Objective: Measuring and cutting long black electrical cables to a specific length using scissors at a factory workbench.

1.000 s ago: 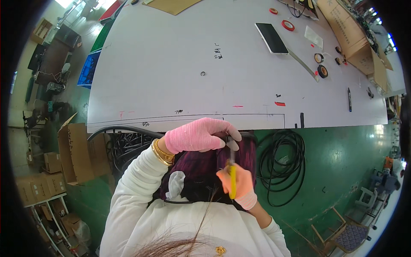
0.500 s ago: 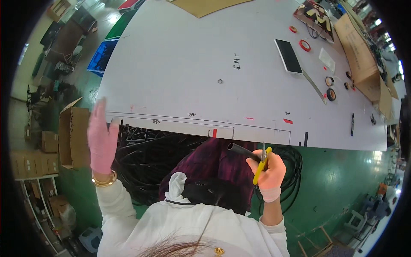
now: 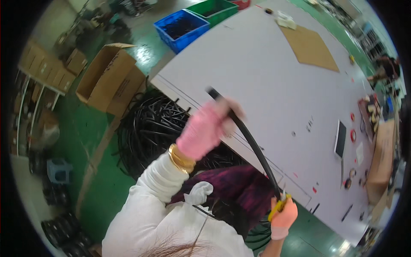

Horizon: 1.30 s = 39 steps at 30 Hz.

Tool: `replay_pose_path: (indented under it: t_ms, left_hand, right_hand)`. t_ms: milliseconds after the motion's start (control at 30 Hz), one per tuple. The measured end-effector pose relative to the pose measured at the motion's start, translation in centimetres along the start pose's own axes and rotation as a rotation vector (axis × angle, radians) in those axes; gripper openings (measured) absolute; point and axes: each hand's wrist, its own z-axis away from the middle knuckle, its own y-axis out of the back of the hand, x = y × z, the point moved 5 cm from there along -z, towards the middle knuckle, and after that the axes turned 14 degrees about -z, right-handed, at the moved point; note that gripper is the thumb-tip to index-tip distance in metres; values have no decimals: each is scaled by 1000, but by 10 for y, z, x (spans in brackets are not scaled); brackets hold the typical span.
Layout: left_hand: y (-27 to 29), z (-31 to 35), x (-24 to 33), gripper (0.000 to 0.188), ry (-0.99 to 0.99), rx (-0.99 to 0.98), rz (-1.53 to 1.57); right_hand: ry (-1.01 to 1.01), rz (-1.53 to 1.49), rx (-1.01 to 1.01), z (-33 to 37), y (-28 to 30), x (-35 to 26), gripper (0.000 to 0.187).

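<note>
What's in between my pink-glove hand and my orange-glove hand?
A black tube runs from your left hand to your right hand, crossing over the table's edge, as the head view shows.

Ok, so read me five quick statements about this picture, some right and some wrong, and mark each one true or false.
1. The left hand is on the black tube. True.
2. The yellow-handled cutter lies on the table. False: the right hand holds the yellow-handled cutter.
3. The blue crate stands beside the green crate. True.
4. The gold bangles are on the right wrist. False: the gold bangles are on the left wrist.
5. The open cardboard box stands on the table. False: the open cardboard box stands on the green floor.
</note>
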Motion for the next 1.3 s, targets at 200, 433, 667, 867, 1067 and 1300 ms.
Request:
replay_pose_path:
  t_ms: [200, 433, 667, 867, 1067, 1300]
  left_hand:
    - [159, -44, -111, 25, 216, 487, 657]
    - [139, -56, -105, 28, -187, 779, -1263]
    - [128, -68, -102, 24, -143, 285, -1062]
    - [145, -67, -107, 47, -187, 252, -1108]
    - [149, -64, -103, 47, -252, 367, -1059]
    - [150, -65, -105, 46, -194, 336, -1064]
  right_hand:
    - [14, 114, 63, -8, 17, 33, 26]
    - [397, 63, -103, -49, -1, -2, 13]
    - [349, 28, -241, -72, 4, -21, 16]
    - [265, 83, -305, -81, -1, -14, 21]
    - [269, 94, -320, -82, -3, -9, 18]
    - [243, 82, -340, -82, -2, -16, 21]
